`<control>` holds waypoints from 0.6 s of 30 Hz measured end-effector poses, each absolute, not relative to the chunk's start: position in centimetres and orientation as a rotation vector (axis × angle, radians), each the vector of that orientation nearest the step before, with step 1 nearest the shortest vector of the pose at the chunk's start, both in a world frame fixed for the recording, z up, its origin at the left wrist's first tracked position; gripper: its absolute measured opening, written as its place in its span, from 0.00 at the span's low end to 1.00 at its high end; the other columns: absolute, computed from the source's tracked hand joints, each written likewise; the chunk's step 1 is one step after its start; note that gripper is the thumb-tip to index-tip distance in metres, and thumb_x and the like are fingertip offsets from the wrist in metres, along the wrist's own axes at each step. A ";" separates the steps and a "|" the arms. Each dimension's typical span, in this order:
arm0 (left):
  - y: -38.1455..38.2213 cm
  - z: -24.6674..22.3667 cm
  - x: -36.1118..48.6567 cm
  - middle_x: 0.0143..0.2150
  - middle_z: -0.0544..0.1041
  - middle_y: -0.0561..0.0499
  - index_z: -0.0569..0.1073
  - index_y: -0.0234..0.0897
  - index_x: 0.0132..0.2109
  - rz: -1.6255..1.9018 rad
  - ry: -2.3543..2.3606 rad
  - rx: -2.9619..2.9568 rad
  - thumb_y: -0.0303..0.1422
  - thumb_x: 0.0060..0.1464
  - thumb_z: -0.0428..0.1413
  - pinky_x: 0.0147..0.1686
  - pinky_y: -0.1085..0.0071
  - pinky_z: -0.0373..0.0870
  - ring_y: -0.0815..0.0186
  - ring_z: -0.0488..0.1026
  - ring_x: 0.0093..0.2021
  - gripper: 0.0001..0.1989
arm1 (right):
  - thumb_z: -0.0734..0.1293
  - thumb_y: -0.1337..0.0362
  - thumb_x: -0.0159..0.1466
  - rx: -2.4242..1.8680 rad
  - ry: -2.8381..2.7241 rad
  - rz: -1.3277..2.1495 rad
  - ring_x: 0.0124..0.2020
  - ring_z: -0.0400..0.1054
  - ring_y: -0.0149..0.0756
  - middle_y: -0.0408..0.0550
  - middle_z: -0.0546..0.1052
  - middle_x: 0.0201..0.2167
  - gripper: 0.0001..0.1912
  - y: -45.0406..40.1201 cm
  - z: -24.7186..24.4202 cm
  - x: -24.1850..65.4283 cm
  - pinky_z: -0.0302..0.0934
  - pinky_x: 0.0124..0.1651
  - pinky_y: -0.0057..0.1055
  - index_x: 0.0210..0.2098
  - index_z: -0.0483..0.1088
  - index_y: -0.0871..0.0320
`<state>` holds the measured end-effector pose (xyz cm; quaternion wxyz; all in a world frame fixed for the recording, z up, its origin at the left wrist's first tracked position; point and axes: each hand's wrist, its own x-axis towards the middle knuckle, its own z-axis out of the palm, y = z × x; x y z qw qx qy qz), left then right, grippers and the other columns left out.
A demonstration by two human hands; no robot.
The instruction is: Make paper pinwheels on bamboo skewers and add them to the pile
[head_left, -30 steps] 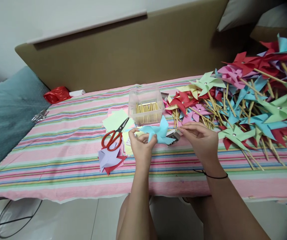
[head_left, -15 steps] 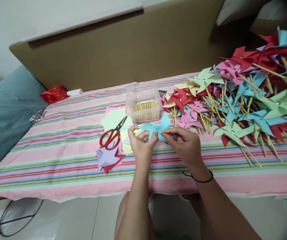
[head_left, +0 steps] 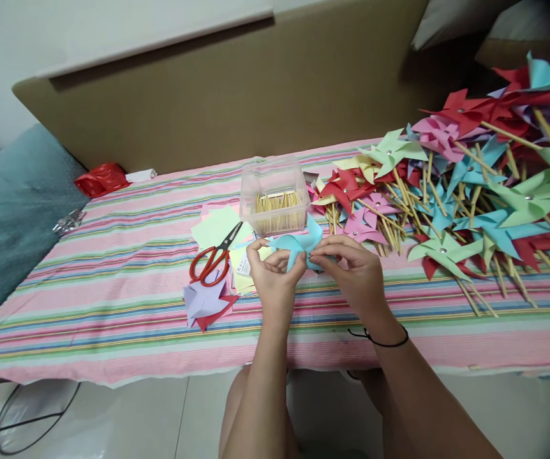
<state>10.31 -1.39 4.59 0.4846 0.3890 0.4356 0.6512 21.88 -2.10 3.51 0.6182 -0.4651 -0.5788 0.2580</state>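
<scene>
The blue pinwheel [head_left: 298, 243] is raised over the front of the cloth-covered bench [head_left: 112, 268], just in front of the clear box [head_left: 249, 209] of sticks [head_left: 279, 211]. The left hand [head_left: 277, 277] is partly closed on the paper, thumb on the near side and fingers curled behind; this grip probably keeps the folded blades from springing open. The right hand [head_left: 355, 273] is drawn to a narrow thumb-and-forefinger pinch at the pinwheel's right side; whether the tips grip paper or a small part cannot be told. One blade points up and away from the person, toward the box. The form has no marked long axis, though its visible spread runs left to right. The scissors [head_left: 214, 260] lie on the loose paper [head_left: 215, 229], blades pointing away from the person, apparently set aside within reach of the left hand.
</scene>
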 end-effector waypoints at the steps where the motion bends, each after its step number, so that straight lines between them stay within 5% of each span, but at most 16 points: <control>1: -1.4 4.5 10.3 0.22 0.75 0.62 0.54 0.43 0.42 1.587 1.049 0.941 0.26 0.40 0.63 0.28 0.77 0.66 0.74 0.70 0.20 0.28 | 0.71 0.67 0.57 -1.073 -1.336 0.593 0.37 0.70 0.37 0.45 0.75 0.31 0.03 -2.1 3.5 21.9 0.66 0.41 0.35 0.28 0.77 0.52; 18: -1.1 3.8 10.4 0.23 0.75 0.62 0.54 0.43 0.43 1.589 1.004 1.004 0.26 0.41 0.63 0.30 0.77 0.68 0.74 0.71 0.22 0.27 | 0.70 0.71 0.58 -1.055 -1.365 0.521 0.37 0.69 0.36 0.45 0.75 0.30 0.06 -2.1 3.4 21.9 0.64 0.40 0.35 0.28 0.75 0.54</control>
